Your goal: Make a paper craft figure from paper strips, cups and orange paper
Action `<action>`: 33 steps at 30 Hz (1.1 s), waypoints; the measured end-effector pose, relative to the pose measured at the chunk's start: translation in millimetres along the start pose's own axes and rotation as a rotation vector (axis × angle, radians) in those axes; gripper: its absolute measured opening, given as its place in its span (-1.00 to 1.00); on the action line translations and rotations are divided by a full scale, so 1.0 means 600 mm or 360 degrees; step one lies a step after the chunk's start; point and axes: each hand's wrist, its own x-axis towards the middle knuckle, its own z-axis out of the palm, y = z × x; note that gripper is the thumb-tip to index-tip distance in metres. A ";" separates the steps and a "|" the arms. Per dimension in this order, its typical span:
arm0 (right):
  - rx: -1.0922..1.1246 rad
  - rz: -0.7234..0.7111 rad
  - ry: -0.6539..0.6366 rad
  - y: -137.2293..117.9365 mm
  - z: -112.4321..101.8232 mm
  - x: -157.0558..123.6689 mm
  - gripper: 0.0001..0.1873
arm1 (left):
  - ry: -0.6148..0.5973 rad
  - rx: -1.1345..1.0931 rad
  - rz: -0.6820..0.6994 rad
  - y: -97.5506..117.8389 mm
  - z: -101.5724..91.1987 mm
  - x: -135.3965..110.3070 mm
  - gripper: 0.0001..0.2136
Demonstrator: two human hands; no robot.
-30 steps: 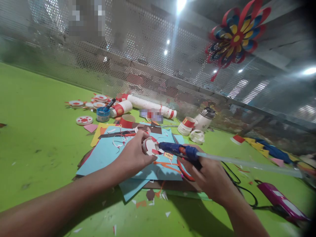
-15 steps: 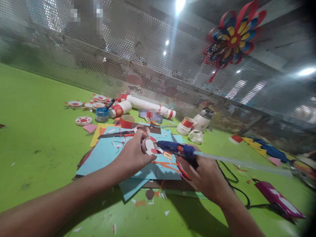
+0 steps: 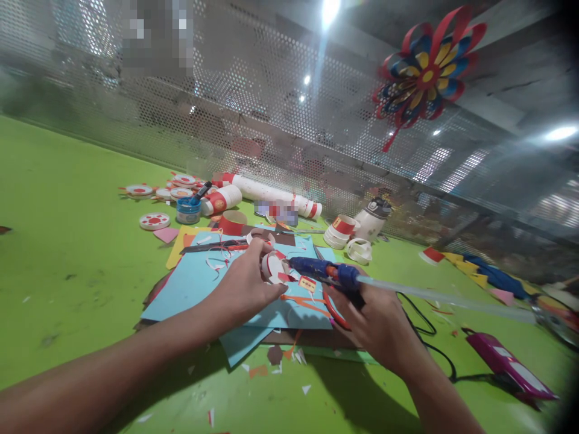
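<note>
"Two hands are in use. By the fingers of the left hand [image 3: 246, 274], a white round piece [image 3: 270, 265] is gripped at its edge, above the blue paper [image 3: 181, 295] in the middle of the desk [image 3: 58, 253]."

"And by the right hand [image 3: 377, 314]?"

"The glue gun [image 3: 312, 267] is gripped, its nozzle pointed left at the piece. Whether contact is made by the tip cannot be told."

"How is this best done?"

"Gluing seems to be in hand, so the piece should be held firmly by its rim, with the left fingers clear of the hot tip. The trigger is best squeezed gently, so that a thin, even line is laid."

"What should be watched nearby?"

"Drips, chiefly: the yellow label [image 3: 307, 284] is seen just on the near side of the nozzle. Free room should be given to the clear glue stick [image 3: 434, 295], which juts out to the right, and any tug on the black cord [image 3: 474, 378], looped at the near right, should be avoided."
</note>
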 end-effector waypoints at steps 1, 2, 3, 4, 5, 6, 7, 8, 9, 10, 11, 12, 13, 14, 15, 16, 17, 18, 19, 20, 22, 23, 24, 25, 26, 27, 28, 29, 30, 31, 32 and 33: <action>-0.0004 0.0000 -0.0014 0.000 0.000 0.000 -0.65 | 0.0001 0.0006 -0.0001 0.001 0.000 0.000 -0.66; -0.0011 0.0002 -0.0026 0.000 0.000 0.000 -0.65 | 0.0002 0.0008 -0.0003 0.001 0.000 -0.001 -0.66; -0.0021 0.0004 -0.0031 0.000 0.000 0.000 -0.65 | 0.0003 0.0007 -0.0006 0.002 -0.001 -0.001 -0.66; -0.0031 0.0004 -0.0034 0.000 -0.001 0.000 -0.64 | 0.0004 0.0004 -0.0010 0.003 -0.001 -0.001 -0.66; -0.0041 0.0004 -0.0030 0.000 -0.001 0.000 -0.64 | 0.0002 0.0002 -0.0012 0.003 -0.001 -0.001 -0.66; -0.0048 0.0004 -0.0027 0.000 -0.001 0.000 -0.63 | -0.0001 0.0005 -0.0011 0.004 -0.001 -0.002 -0.66; -0.0051 0.0004 -0.0022 -0.001 -0.001 0.000 -0.63 | -0.0003 0.0011 -0.0007 0.004 -0.001 -0.002 -0.67; -0.0049 0.0000 -0.0015 0.000 -0.001 0.000 -0.62 | -0.0006 0.0020 -0.0001 0.004 -0.001 -0.002 -0.67; -0.0043 -0.0002 -0.0015 0.000 -0.002 0.000 -0.62 | -0.0009 0.0029 0.0006 0.004 -0.001 -0.002 -0.67; -0.0037 -0.0003 -0.0013 0.000 -0.002 0.000 -0.61 | -0.0011 0.0037 0.0013 0.004 -0.001 -0.002 -0.67; -0.0034 -0.0004 -0.0007 0.000 -0.002 0.000 -0.60 | -0.0010 0.0044 0.0019 0.004 -0.002 -0.002 -0.67; -0.0035 -0.0001 -0.0006 0.000 -0.002 0.000 -0.60 | -0.0009 0.0048 0.0023 0.003 -0.002 -0.001 -0.67; -0.0036 0.0001 -0.0006 -0.001 -0.003 0.000 -0.60 | -0.0008 0.0050 0.0027 0.003 -0.002 -0.001 -0.66; -0.0037 0.0007 -0.0014 -0.001 -0.003 0.000 -0.60 | -0.0007 0.0049 0.0030 0.003 -0.002 -0.001 -0.66; -0.0033 0.0010 -0.0023 -0.001 -0.003 0.000 -0.61 | -0.0005 0.0045 0.0031 0.003 -0.002 -0.001 -0.66; -0.0023 0.0009 -0.0032 -0.002 -0.003 0.001 -0.62 | -0.0006 0.0041 0.0030 0.003 -0.002 -0.001 -0.66; -0.0006 0.0008 -0.0040 -0.002 -0.003 0.001 -0.63 | -0.0009 0.0039 0.0028 0.003 -0.002 -0.002 -0.66; 0.0012 0.0004 -0.0043 -0.002 -0.002 0.001 -0.64 | -0.0012 0.0039 0.0027 0.003 -0.002 -0.002 -0.66; 0.0026 0.0002 -0.0047 -0.002 -0.002 0.001 -0.65 | -0.0016 0.0041 0.0027 0.004 -0.002 -0.002 -0.67; 0.0034 0.0002 -0.0046 -0.003 -0.002 0.001 -0.66 | -0.0020 0.0042 0.0027 0.004 -0.002 -0.002 -0.67; 0.0037 0.0006 -0.0050 -0.002 -0.001 0.000 -0.68 | -0.0029 0.0052 0.0026 0.005 -0.002 -0.002 -0.67; 0.0039 0.0005 -0.0055 -0.002 -0.001 0.000 -0.69 | -0.0034 0.0063 0.0026 0.005 -0.002 -0.002 -0.67; 0.0042 -0.0001 -0.0051 -0.003 0.000 0.000 -0.69 | -0.0037 0.0076 0.0025 0.005 -0.002 -0.002 -0.67; 0.0049 -0.0011 -0.0045 -0.003 0.000 0.000 -0.69 | -0.0040 0.0085 0.0026 0.005 -0.001 -0.002 -0.67; 0.0060 -0.0027 -0.0036 -0.003 0.000 0.001 -0.70 | -0.0040 0.0087 0.0028 0.005 -0.001 -0.002 -0.67; 0.0067 -0.0040 -0.0029 -0.004 0.000 0.001 -0.71 | -0.0038 0.0083 0.0031 0.004 -0.001 -0.002 -0.68; 0.0070 -0.0052 -0.0020 -0.005 0.000 0.001 -0.71 | -0.0034 0.0075 0.0037 0.004 -0.001 -0.002 -0.68; 0.0070 -0.0059 -0.0010 -0.005 0.000 0.001 -0.72 | -0.0029 0.0071 0.0042 0.004 -0.001 -0.002 -0.68; 0.0072 -0.0060 -0.0007 -0.005 0.000 0.001 -0.72 | -0.0026 0.0076 0.0045 0.004 -0.001 -0.002 -0.68; 0.0082 -0.0060 -0.0003 -0.006 0.000 0.001 -0.72 | -0.0022 0.0089 0.0047 0.004 -0.001 -0.002 -0.68; 0.0093 -0.0061 0.0002 -0.005 0.000 0.001 -0.73 | -0.0015 0.0103 0.0049 0.004 -0.001 -0.002 -0.68; 0.0102 -0.0065 0.0005 -0.005 0.000 0.001 -0.73 | -0.0009 0.0114 0.0048 0.004 -0.001 -0.002 -0.68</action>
